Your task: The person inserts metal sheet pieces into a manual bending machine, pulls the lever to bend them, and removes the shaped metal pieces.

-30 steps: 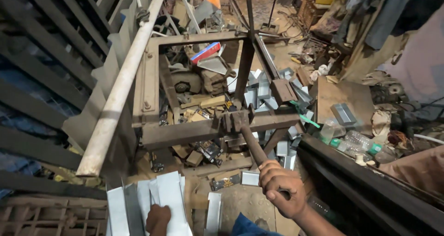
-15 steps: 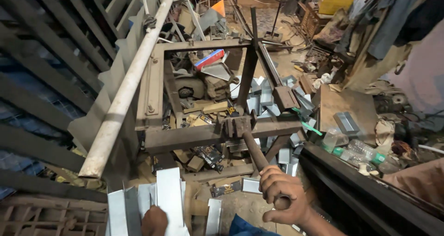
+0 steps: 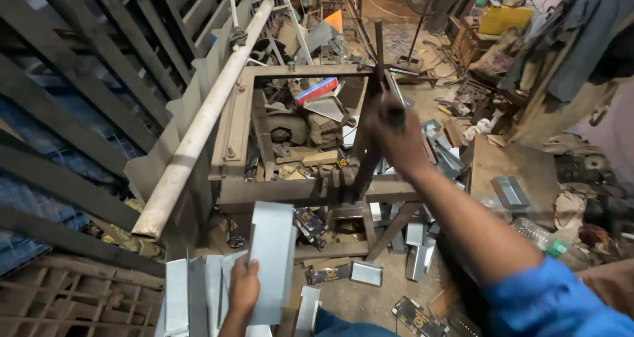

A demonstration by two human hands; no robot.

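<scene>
My right hand (image 3: 394, 137) is stretched forward and gripped around the dark lever handle (image 3: 366, 172) of a rusty metal frame press (image 3: 231, 132), high above its clamp. The hand is blurred by motion. My left hand (image 3: 243, 291) holds a bent grey sheet-metal piece (image 3: 272, 261) upright near the bottom edge, just in front of the press. More folded sheet-metal pieces (image 3: 178, 297) stand to its left.
A long pale pipe (image 3: 205, 119) slants along the left of the press. Dark metal slats (image 3: 72, 112) fill the left side. Finished metal channels (image 3: 416, 244) and scraps litter the floor on the right, beside a brown bench (image 3: 522, 172) with a plastic bottle (image 3: 538, 236).
My right hand has swung the lever handle from low and near my body up and forward over the press. The left hand stays on the sheet-metal piece.
</scene>
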